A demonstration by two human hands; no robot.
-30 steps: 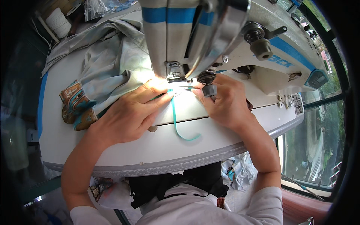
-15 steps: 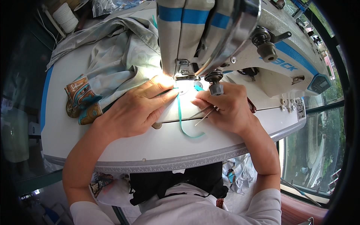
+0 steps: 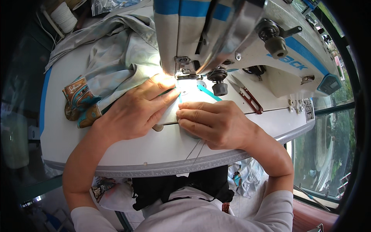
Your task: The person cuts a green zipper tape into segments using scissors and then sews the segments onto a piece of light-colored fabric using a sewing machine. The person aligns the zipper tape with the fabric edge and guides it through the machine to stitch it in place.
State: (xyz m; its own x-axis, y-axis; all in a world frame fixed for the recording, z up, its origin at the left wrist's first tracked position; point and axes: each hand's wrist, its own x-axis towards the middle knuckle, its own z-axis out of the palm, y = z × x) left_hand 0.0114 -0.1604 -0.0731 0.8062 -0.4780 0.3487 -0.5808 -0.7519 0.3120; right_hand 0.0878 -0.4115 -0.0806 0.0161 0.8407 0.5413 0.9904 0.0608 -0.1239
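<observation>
Left hand holds pale printed fabric beside the lit head of the sewing machine. Right hand grips tweezers alongside; teal strip and brown-handled scissors lie beyond.

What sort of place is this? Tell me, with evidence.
Likely a sewing workroom: there's a sewing machine, pale patterned fabric beside it, and a spool of white cord.

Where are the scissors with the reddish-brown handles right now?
In the head view, right of centre, the scissors lie on the white table, just beyond the person's right hand and near the sewing machine's upright.
</observation>
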